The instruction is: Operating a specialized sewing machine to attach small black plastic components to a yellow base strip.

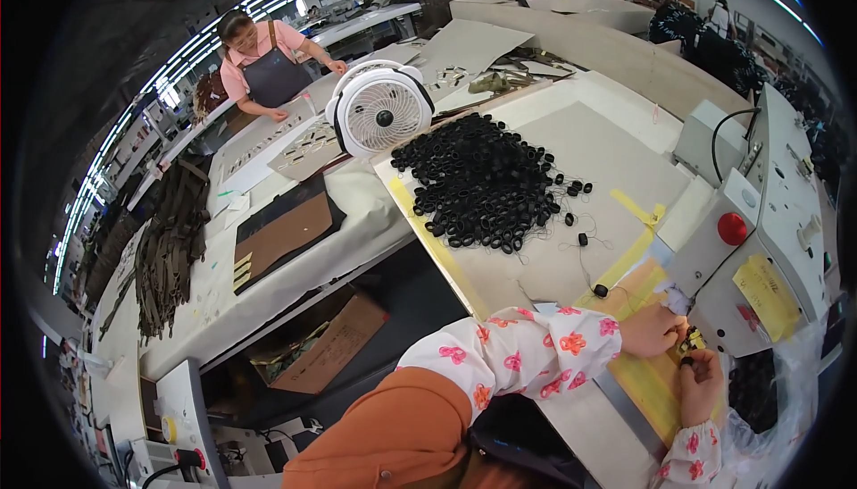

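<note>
Head view, looking down. My left hand (pixel 652 330) was pinched shut on a small piece at the machine's needle area, sleeve white with red flowers. My right hand (pixel 701 384) was just beside it, fingertips closed on a small black ring (pixel 686 361); the two hands were nearly touching. What exactly sat between the left fingers was too small to tell, something dark with a yellowish bit.

Both hands were over a strip of yellow tape (pixel 644 380) on the surface (pixel 589 150), right against the grey sewing machine (pixel 768 221) with its red round button (pixel 732 228). One loose black ring (pixel 601 291) lay near my left wrist, a few more were scattered further up. A big pile of black rings (pixel 482 183) sat well apart, towards the far side of the surface. A white fan (pixel 382 109) stood behind the pile.

A clear bag of dark pieces (pixel 754 391) hung just right of my right hand. Across the next table another person in a pink top and grey apron (pixel 268 65) leaned over flat cut pieces. Olive straps (pixel 170 248) lay heaped at far left. A cardboard box (pixel 326 346) sat below the table.
</note>
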Demonstrator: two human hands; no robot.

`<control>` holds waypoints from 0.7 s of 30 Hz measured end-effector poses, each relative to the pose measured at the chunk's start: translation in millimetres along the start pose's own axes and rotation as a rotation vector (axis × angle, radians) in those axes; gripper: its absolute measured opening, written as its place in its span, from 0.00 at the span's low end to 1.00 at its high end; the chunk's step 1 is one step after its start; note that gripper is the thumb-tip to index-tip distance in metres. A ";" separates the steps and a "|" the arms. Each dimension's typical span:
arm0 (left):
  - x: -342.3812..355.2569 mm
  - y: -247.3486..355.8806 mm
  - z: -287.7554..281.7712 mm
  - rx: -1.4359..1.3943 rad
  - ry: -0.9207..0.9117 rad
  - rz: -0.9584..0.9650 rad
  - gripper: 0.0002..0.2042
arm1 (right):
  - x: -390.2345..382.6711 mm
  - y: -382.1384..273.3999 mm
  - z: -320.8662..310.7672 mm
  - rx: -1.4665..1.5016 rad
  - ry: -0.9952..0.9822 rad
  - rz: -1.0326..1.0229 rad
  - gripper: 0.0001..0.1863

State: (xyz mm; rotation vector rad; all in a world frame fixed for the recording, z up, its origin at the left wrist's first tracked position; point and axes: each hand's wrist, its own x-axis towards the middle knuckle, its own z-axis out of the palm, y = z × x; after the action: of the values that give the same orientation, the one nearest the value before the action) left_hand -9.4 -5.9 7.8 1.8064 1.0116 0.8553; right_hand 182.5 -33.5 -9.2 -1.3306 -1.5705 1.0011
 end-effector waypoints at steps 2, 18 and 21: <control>4.1 -9.9 9.1 0.044 0.056 0.147 0.07 | -4.7 0.6 -4.2 0.036 0.024 0.002 0.08; 11.8 -9.5 -1.3 -0.055 -0.112 0.014 0.08 | 1.2 -11.3 5.6 0.355 -0.010 0.026 0.10; 6.1 -4.5 -2.9 -0.049 -0.141 -0.002 0.08 | -2.6 -14.2 9.1 0.307 -0.017 -0.008 0.10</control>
State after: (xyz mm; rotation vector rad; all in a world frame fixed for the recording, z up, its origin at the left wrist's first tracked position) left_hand -10.5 1.8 5.6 1.7971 0.8943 0.7347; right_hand 169.5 -38.4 0.7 -1.1047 -1.3677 1.1971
